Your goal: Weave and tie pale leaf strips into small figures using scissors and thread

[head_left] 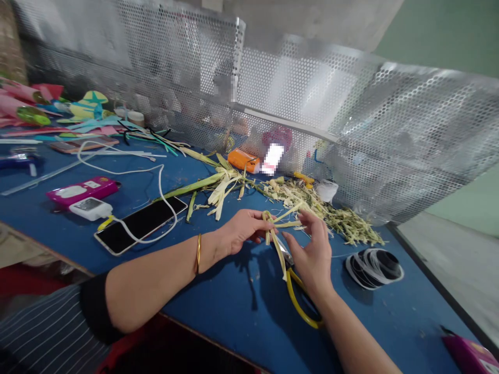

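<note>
Between the closed thumb and fingers of my left hand (244,231) is a looped, pale green strip of plant leaf (278,254), its ends hanging down and sticking out to the right. My right hand (312,254) is just to the right, thumb and fingers apart. The strip's right-hand ends reach toward its fingertips; whether they touch is unclear. Yellow-handled scissors (295,301) lie on the blue table (230,311) below the strip, partly hidden by my right hand.
Dried leaf strips (224,189) and a heap of scraps (335,213) spread behind my hands. A spool of clear line (374,268) sits right. On the left are a phone (142,226), a white cable (160,187) and a magenta packet (83,191). Perforated metal panels (296,78) stand behind.
</note>
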The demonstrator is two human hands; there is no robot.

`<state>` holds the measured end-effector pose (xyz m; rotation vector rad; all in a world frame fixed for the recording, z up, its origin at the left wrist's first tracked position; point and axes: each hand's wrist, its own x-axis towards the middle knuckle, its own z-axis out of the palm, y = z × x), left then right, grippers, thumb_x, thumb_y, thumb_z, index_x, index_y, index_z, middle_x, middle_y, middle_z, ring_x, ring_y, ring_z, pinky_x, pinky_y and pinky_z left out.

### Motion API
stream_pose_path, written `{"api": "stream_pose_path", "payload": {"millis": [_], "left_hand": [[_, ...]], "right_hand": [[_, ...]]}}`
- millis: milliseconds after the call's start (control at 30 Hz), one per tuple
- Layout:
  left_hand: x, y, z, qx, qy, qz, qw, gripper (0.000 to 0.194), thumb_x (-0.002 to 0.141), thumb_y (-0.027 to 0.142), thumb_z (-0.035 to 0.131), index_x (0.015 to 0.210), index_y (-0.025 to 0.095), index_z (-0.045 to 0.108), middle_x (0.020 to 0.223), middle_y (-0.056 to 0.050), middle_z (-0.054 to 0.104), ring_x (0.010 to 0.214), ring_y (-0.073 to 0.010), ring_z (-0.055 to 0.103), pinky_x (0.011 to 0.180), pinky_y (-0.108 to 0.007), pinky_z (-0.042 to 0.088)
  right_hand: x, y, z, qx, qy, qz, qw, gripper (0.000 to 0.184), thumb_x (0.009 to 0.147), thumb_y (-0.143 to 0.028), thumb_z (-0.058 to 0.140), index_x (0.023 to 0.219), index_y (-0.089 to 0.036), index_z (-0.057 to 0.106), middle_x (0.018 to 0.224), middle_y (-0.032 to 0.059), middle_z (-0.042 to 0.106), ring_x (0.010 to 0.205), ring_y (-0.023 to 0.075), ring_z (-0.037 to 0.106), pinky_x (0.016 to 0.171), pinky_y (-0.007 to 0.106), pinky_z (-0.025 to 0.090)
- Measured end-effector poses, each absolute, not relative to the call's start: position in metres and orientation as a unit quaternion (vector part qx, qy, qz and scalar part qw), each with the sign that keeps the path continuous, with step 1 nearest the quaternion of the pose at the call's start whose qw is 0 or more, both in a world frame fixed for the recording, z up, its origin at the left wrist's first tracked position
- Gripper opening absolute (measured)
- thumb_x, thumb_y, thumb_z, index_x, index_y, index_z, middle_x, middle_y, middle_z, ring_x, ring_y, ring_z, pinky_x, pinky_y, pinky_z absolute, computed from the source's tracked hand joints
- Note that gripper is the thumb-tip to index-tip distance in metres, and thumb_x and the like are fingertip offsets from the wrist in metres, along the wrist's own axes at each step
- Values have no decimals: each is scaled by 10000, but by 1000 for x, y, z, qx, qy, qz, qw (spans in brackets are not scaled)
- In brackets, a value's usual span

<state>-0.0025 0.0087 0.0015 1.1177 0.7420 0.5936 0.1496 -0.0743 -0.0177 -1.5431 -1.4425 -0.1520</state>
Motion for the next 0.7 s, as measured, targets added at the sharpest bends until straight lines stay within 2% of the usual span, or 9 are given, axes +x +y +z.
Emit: {"api": "stream_pose_path", "payload": {"millis": [67,167,233,333,433,500,600,700], "left_hand": [[-3,10,2,495,343,281,747,126,661,198,718,767,137,686,685,-33,667,538,-90,549,488,-219,296],[-3,9,3,490,354,294,740,104,651,183,699,744,141,674,590,5,605,493,-78,505,478,-221,270],[-2,7,4,499,360,293,732,72,646,170,687,708,143,662,557,24,569,473,-69,473,468,-219,261],[-2,3,2,533,352,278,717,26,646,161,659,667,145,656,537,25,556,464,-72,466,457,-219,273],[-2,3,-1,589,325,254,695,73,666,196,649,704,148,689,593,-1,616,480,-90,510,454,-226,305],[-3,3,-3,626,297,231,683,114,689,225,640,742,153,711,688,-28,674,502,-97,543,462,-230,329],[-4,4,-5,655,274,208,673,134,716,240,622,751,158,723,751,-48,701,523,-97,558,475,-225,347],[-5,3,-4,658,269,198,675,149,729,262,630,764,156,729,763,-55,702,543,-102,567,476,-222,350]], "right_hand": [[152,-77,-11,-576,-691,-183,396,357,835,-229,637,1189,-215,592,1168,124,619,1132,281,555,919,443,444],[151,-79,-4,-480,-793,-240,289,231,891,-144,571,1081,-245,654,1099,66,682,1153,239,568,1000,429,373],[149,-80,-4,-458,-809,-232,288,206,906,-123,546,1015,-247,670,1019,35,715,1070,200,617,1003,405,362],[148,-79,-7,-471,-790,-179,350,159,913,-155,548,939,-245,677,950,22,727,949,180,651,974,394,383],[150,-78,-12,-521,-733,-103,426,131,918,-224,553,859,-236,669,903,27,719,907,193,646,895,375,428],[152,-77,-14,-575,-688,-60,439,168,921,-273,536,810,-224,652,835,30,699,819,191,634,770,328,451],[153,-77,-15,-647,-644,-36,407,260,910,-360,519,710,-212,598,674,10,621,622,158,546,584,265,383],[153,-77,-16,-687,-618,-18,382,335,886,-410,517,615,-213,516,535,-30,490,507,126,414,497,249,284]]}}
